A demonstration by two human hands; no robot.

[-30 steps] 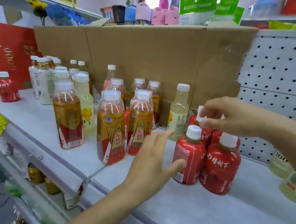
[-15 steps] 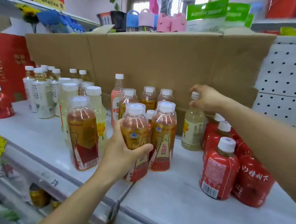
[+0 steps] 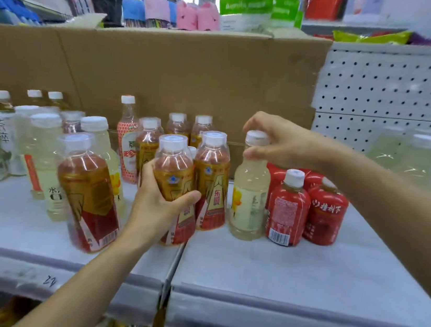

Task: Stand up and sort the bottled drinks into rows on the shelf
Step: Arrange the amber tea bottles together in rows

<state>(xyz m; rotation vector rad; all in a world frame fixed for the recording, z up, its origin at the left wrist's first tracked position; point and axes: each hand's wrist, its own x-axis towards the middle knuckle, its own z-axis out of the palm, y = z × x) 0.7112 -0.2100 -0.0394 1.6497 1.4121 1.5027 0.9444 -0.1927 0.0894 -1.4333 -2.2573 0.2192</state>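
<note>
Our left hand (image 3: 159, 208) wraps the amber tea bottle (image 3: 172, 170) on the shelf (image 3: 290, 272) while our right hand (image 3: 275, 141) pinches the pale bottle (image 3: 249, 203) by its cap beside the red bottles (image 3: 289, 208), probably to move each to its own row.

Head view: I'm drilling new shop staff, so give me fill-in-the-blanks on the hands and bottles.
The left hand wraps the amber bottle; the right hand pinches the pale yellow bottle by its ____. The red bottles stand on that bottle's ____ side. Their caps are ____.
Missing: cap; right; white.
</note>
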